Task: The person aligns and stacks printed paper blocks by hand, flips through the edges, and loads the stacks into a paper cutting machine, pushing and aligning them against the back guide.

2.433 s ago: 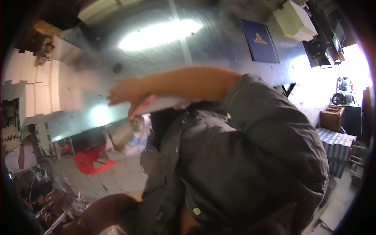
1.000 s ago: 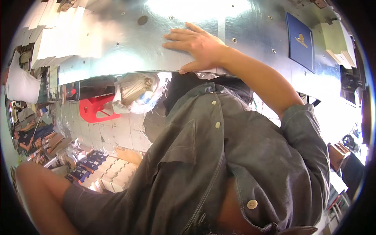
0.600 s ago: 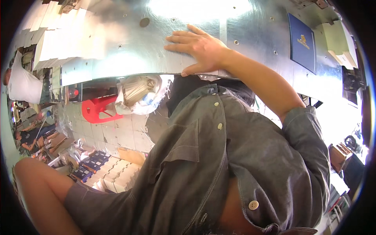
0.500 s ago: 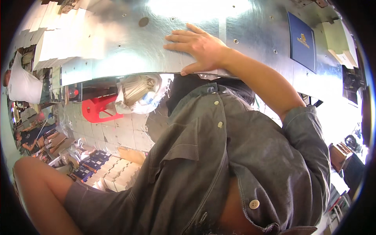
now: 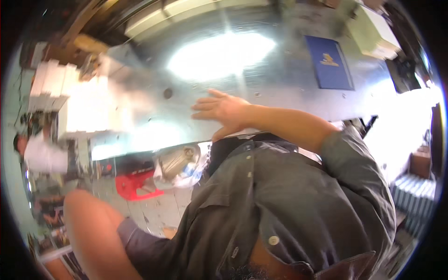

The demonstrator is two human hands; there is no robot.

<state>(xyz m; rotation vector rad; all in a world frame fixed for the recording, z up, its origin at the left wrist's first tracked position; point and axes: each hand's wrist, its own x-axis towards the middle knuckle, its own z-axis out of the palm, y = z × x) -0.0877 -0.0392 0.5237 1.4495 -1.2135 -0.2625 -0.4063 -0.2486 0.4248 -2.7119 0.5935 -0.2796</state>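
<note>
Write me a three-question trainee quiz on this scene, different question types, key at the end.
1. True or false: the right hand is clenched into a fist.
2. Fill in: the flat blue cover lies on the metal table, toward the picture's ____ side.
3. Choose: what colour is the plastic item beside the white bag? A) green B) yellow C) red

Key: 1. False, it is spread open. 2. right. 3. C.
</note>
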